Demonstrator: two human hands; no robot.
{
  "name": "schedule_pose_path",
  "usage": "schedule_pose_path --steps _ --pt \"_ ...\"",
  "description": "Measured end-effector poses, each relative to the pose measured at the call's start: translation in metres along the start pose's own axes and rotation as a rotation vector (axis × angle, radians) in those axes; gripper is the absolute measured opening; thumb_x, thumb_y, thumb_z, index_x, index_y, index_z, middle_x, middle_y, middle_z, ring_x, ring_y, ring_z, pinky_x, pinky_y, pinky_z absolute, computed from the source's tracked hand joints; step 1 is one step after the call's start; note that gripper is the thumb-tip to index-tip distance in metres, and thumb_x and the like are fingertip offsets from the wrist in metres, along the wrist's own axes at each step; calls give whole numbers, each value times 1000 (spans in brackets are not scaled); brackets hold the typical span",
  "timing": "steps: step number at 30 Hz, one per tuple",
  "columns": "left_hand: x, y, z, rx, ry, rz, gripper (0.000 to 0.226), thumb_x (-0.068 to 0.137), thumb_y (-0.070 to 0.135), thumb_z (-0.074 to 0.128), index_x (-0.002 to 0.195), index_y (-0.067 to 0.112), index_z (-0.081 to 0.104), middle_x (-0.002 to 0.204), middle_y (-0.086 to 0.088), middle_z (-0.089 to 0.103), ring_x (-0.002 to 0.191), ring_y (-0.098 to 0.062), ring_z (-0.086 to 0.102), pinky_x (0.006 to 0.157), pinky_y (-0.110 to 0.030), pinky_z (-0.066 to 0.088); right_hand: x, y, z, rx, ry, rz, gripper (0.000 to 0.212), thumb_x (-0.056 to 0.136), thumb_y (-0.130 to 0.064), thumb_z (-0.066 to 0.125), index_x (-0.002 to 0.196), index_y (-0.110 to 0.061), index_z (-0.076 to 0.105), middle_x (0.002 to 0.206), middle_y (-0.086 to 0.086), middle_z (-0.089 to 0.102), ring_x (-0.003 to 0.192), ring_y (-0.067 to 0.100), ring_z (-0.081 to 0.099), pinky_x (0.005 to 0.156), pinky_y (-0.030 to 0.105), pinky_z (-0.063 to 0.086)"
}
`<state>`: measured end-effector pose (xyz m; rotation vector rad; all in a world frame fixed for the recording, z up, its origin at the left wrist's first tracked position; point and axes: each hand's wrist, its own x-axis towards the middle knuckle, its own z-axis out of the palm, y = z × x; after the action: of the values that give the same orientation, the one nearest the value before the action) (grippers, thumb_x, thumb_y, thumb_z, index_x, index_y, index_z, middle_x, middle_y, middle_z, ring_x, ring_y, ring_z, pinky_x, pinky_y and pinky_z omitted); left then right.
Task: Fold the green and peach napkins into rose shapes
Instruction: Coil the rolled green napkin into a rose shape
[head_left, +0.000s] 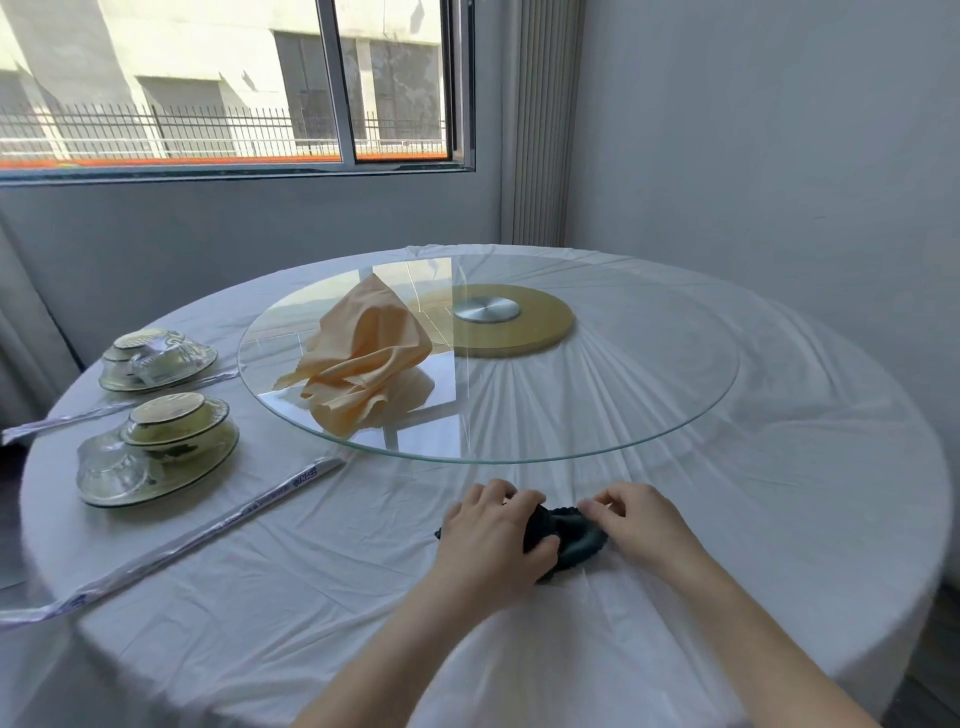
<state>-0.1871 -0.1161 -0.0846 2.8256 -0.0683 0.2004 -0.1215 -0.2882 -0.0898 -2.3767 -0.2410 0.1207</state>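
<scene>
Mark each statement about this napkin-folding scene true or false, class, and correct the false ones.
1. The left hand and right hand both grip the green napkin on the tablecloth. True.
2. The peach napkin lies flat on the tablecloth. False: it sits on the glass turntable.
3. The peach napkin is already a neat rose. False: it is a loose, crumpled heap.
4. Two wrapped tableware sets stand at the table's left. True.
</scene>
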Motion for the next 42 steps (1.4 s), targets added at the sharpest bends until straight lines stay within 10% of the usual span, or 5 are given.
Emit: schedule_pose_path --steps 8,17,21,38,42 --pt "20 -34 -37 -303 -150 -210 72 71 72 57 127 26 52 132 1 52 123 -18 46 103 -37 38 7 -10 2 101 -143 -33 19 83 -37 67 87 -18 68 82 -2 70 76 11 65 68 25 50" --pt "13 -37 -40 -541 -436 -224 57 65 69 64 93 19 60 88 -2 57 82 -19 55 71 -29 41 6 -25 6 211 -236 -78 42 84 -45 62 74 -5 68 59 -5 58 56 5 52 55 20 38" --pt "13 -35 -40 -522 -517 -234 55 69 68 63 82 15 59 73 -4 44 68 -20 40 54 -29 25 8 -24 2 306 -374 -71 18 81 -32 70 90 -16 66 90 1 72 84 9 67 75 21 53" --pt "-10 -48 -47 -978 -348 -335 38 78 47 69 91 12 63 86 -5 65 73 -15 63 57 -22 51 0 -44 15 666 -501 -28 51 70 -36 71 100 5 66 97 27 68 88 39 66 78 40 56" --pt "-21 -63 -57 -1203 -351 -379 58 70 45 73 108 2 63 110 -19 67 101 -32 65 90 -38 53 0 -60 22 737 -464 -3 46 74 -34 68 101 4 67 101 24 68 90 37 66 79 41 57"
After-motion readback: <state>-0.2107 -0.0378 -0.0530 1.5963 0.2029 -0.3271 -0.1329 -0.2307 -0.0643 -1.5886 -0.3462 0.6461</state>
